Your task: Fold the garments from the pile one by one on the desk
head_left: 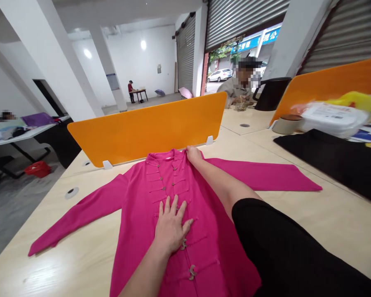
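Note:
A magenta jacket point(136, 214) with a stand-up collar, knotted cord fastenings and metal clasps lies front side up on the pale wooden table point(89, 231). Its sleeves are spread to the left and right. My left hand point(171, 225) rests flat on the middle of the jacket front, fingers spread over the fastenings. Up by the collar, my right hand point(193, 154) has its fingers closed on the cloth at the right shoulder; its fingertips are partly hidden. The jacket's lower hem is out of view.
An orange divider point(148, 128) stands just beyond the collar. To the right are a black cloth point(334, 165), a roll of tape point(287, 124) and a white plastic container point(334, 117). A person point(243, 82) sits across the table; other people are farther back.

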The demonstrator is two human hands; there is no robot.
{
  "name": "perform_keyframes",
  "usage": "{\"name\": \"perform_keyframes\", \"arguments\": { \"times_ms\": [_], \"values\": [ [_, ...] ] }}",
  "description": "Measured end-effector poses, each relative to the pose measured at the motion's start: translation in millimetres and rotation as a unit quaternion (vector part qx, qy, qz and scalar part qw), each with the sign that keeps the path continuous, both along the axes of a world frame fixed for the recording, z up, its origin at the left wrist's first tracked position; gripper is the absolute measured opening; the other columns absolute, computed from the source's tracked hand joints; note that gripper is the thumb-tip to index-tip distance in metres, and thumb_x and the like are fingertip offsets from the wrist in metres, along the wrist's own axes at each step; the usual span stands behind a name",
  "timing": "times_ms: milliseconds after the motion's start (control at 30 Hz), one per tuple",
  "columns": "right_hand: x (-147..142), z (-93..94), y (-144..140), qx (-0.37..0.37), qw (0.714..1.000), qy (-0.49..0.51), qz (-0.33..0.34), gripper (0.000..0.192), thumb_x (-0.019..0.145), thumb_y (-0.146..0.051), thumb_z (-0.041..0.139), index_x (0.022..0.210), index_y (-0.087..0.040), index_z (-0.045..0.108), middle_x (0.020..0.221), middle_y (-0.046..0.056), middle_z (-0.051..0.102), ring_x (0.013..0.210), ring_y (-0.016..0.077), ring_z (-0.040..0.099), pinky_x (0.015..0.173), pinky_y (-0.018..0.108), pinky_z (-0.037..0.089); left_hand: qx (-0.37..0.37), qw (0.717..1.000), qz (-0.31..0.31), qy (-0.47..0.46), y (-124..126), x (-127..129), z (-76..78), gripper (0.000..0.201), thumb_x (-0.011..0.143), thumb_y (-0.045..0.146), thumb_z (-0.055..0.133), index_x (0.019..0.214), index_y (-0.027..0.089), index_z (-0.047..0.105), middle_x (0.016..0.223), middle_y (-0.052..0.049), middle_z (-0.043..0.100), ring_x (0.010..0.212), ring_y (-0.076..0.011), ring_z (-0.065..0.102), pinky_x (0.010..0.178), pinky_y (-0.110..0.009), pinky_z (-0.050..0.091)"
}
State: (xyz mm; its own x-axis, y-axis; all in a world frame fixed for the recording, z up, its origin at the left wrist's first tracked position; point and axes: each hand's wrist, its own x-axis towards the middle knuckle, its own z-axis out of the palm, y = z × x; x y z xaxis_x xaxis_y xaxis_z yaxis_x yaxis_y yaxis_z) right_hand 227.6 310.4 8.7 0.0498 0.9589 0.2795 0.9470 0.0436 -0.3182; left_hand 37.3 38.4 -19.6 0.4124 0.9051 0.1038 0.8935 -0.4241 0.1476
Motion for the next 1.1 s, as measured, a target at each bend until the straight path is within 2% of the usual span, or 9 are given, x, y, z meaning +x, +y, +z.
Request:
{"name": "perform_keyframes", "arguments": {
  "times_ms": [133, 233, 333, 467, 567, 700, 767, 933, 1100],
  "values": [
    [3, -14.8, 7, 0.016, 1.0, 0.011, 0.009, 0.03, 0.09, -0.016, 0.041, 0.109, -0.016, 0.065, 0.117, 0.012, 0.06, 0.106, 0.0205, 0.054, 0.086, 0.026, 0.04, 0.018, 1.0, 0.002, 0.019, 0, 0, -1.6, 0.061, 0.092, 0.061, 0.024, 0.146, 0.032, 0.032, 0.156, -0.004, 0.025, 0.142, -0.0326, 0.021, 0.113, -0.057, 0.023],
    [-3, -13.9, 2, 0.066, 0.998, 0.019, -0.007, 0.039, 0.089, -0.011, 0.033, 0.118, -0.014, 0.06, 0.124, 0.014, 0.056, 0.113, 0.0224, 0.05, 0.092, 0.03, 0.039, 0.019, 0.999, 0.002, 0.026, 0, 0, -2.5, 0.061, 0.092, 0.061, 0.025, 0.145, 0.033, 0.032, 0.155, -0.003, 0.028, 0.142, -0.0322, 0.022, 0.113, -0.057, 0.022],
    [-20, -12.4, -10, 0.099, 0.994, 0.007, 0.035, 0.039, 0.094, -0.022, 0.032, 0.123, -0.012, 0.056, 0.127, 0.016, 0.055, 0.117, 0.0256, 0.047, 0.099, 0.035, 0.035, 0.016, 1.0, 0.001, 0.026, 0, 0, -2.4, 0.061, 0.092, 0.061, 0.025, 0.145, 0.033, 0.032, 0.155, -0.004, 0.028, 0.141, -0.0319, 0.022, 0.113, -0.057, 0.023],
    [-43, -15.8, -24, -0.027, 0.99, -0.047, 0.128, 0.05, 0.095, -0.045, 0.035, 0.131, -0.014, 0.051, 0.141, 0.016, 0.046, 0.128, 0.0316, 0.04, 0.103, 0.049, 0.031, 0.011, 1.0, 0.003, 0.022, 0, 1, -1.2, 0.062, 0.092, 0.062, 0.022, 0.145, 0.032, 0.032, 0.154, -0.003, 0.029, 0.142, -0.0319, 0.021, 0.114, -0.057, 0.021],
    [-49, -9.4, -25, -0.065, 0.987, -0.064, 0.13, 0.046, 0.095, -0.041, 0.037, 0.131, -0.018, 0.052, 0.148, 0.012, 0.039, 0.132, 0.0295, 0.036, 0.105, 0.052, 0.03, 0.01, 1.0, 0.003, 0.02, 0, 1, -0.8, 0.063, 0.092, 0.062, 0.022, 0.145, 0.032, 0.033, 0.154, -0.003, 0.029, 0.142, -0.0322, 0.021, 0.114, -0.057, 0.021],
    [-60, 7.9, -33, -0.039, 0.994, -0.065, 0.079, 0.045, 0.093, -0.044, 0.039, 0.114, -0.012, 0.064, 0.127, 0.019, 0.058, 0.118, 0.0315, 0.051, 0.098, 0.047, 0.038, 0.011, 1.0, -0.003, 0.014, 0, 1, -1.4, 0.062, 0.092, 0.062, 0.024, 0.145, 0.031, 0.034, 0.154, -0.004, 0.03, 0.141, -0.0328, 0.022, 0.113, -0.058, 0.022],
    [-68, 12.3, -41, -0.062, 0.994, -0.049, 0.072, 0.046, 0.089, -0.048, 0.047, 0.106, -0.011, 0.067, 0.111, 0.02, 0.065, 0.108, 0.0326, 0.058, 0.09, 0.043, 0.044, 0.011, 1.0, -0.005, 0.011, 0, 1, -1.5, 0.062, 0.092, 0.061, 0.025, 0.145, 0.031, 0.034, 0.154, -0.004, 0.03, 0.141, -0.0327, 0.022, 0.113, -0.058, 0.022],
    [-76, 15.8, -46, -0.112, 0.991, -0.02, 0.064, 0.022, 0.08, -0.019, 0.057, 0.095, -0.011, 0.071, 0.098, 0.019, 0.07, 0.095, 0.0292, 0.065, 0.079, 0.034, 0.048, 0.009, 1.0, -0.014, -0.003, 0, -1, -0.4, 0.063, 0.092, 0.061, 0.025, 0.145, 0.027, 0.035, 0.154, -0.006, 0.028, 0.142, -0.0308, 0.022, 0.114, -0.057, 0.021],
    [-75, 29.9, -37, -0.06, 0.994, 0.017, 0.085, 0.025, 0.085, -0.017, 0.047, 0.096, -0.012, 0.07, 0.095, 0.013, 0.07, 0.09, 0.0224, 0.064, 0.077, 0.029, 0.047, 0.006, 0.999, -0.025, -0.019, -1, 0, 4.5, 0.063, 0.092, 0.058, 0.031, 0.145, 0.023, 0.033, 0.155, -0.009, 0.026, 0.141, -0.028, 0.024, 0.114, -0.055, 0.022]
  ]
}}
